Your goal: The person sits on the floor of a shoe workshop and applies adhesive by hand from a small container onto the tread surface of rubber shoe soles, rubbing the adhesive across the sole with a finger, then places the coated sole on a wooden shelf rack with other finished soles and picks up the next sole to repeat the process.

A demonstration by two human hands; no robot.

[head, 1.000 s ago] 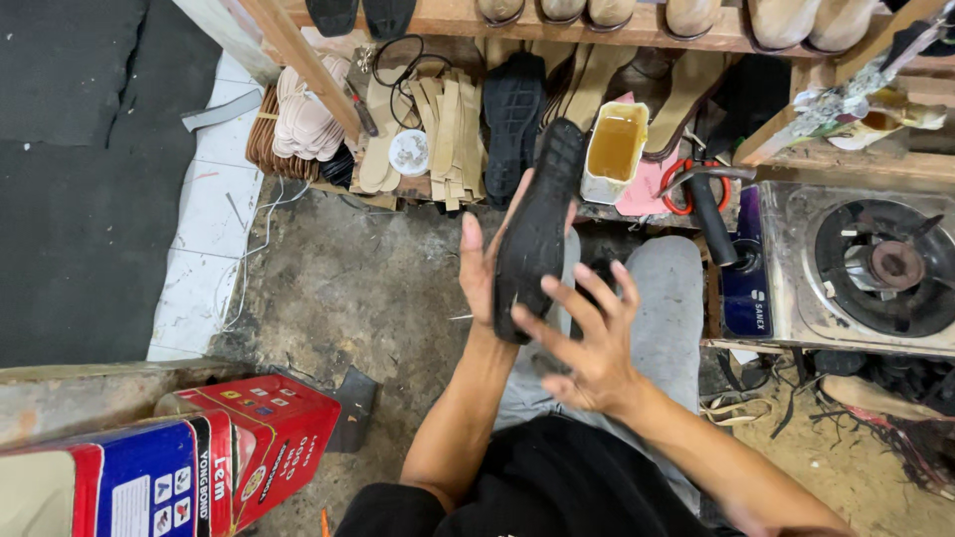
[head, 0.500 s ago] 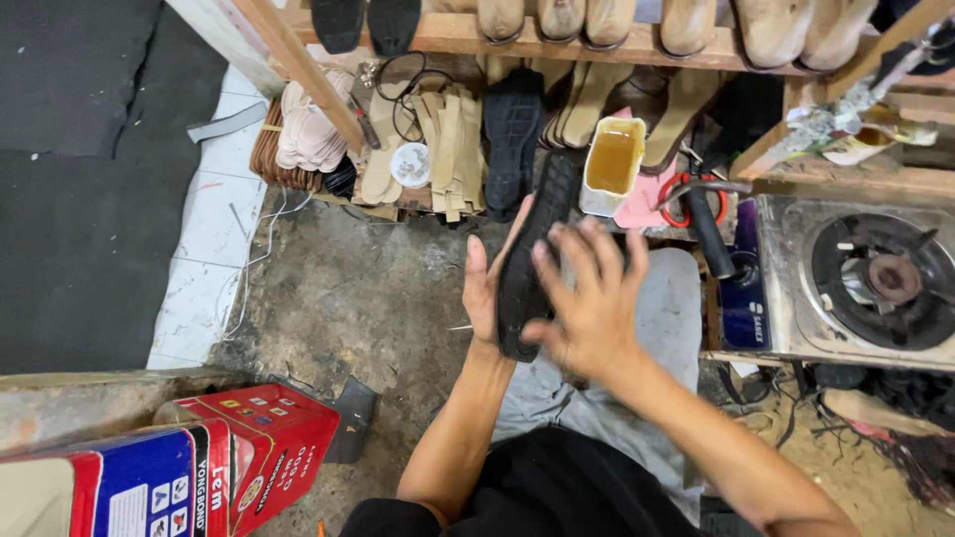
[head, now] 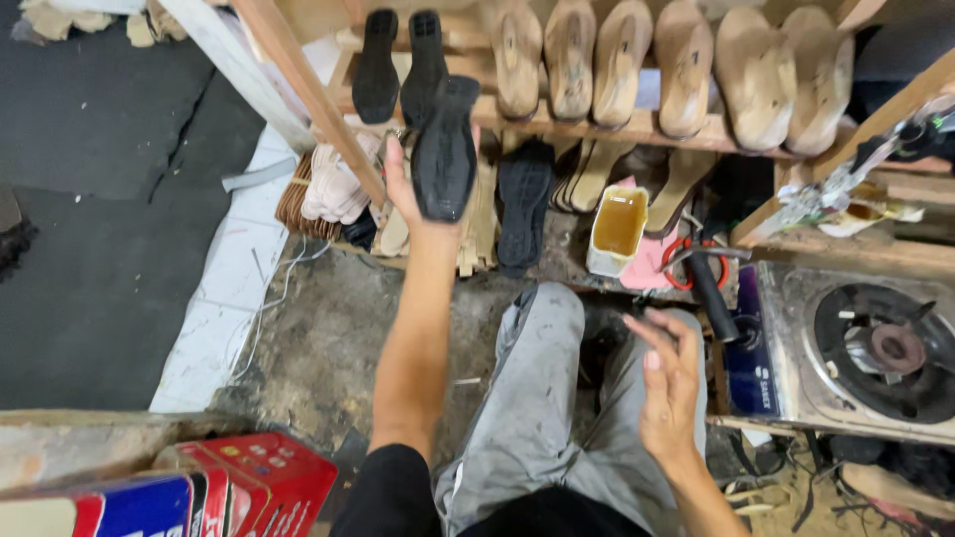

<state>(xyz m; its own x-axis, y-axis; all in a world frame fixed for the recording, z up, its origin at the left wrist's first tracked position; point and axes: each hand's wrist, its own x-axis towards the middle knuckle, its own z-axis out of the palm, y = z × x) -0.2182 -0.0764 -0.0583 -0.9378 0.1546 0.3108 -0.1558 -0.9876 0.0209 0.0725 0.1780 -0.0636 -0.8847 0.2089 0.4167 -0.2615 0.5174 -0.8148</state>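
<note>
My left hand (head: pixel 413 204) is stretched forward and grips a black shoe sole (head: pixel 444 149), holding it upright against the front of a wooden shelf (head: pixel 607 127). Two more black soles (head: pixel 398 65) stand on that shelf just left of it. My right hand (head: pixel 668 386) hovers over my right knee with its fingers apart and nothing in it. Grey trousers (head: pixel 532 398) cover my legs below.
Tan wooden shoe lasts (head: pixel 686 60) line the shelf. Beneath lie another black sole (head: pixel 522 204), beige insoles (head: pixel 333 184) and a tub of yellow glue (head: pixel 617 229). A gas stove (head: pixel 875 348) sits at right, a hammer (head: pixel 708 283) beside it, red boxes (head: pixel 254 487) at lower left.
My left hand has lifted the black sole from in front of my lap up to the shelf. My right hand has let go of it and dropped back over my knee.
</note>
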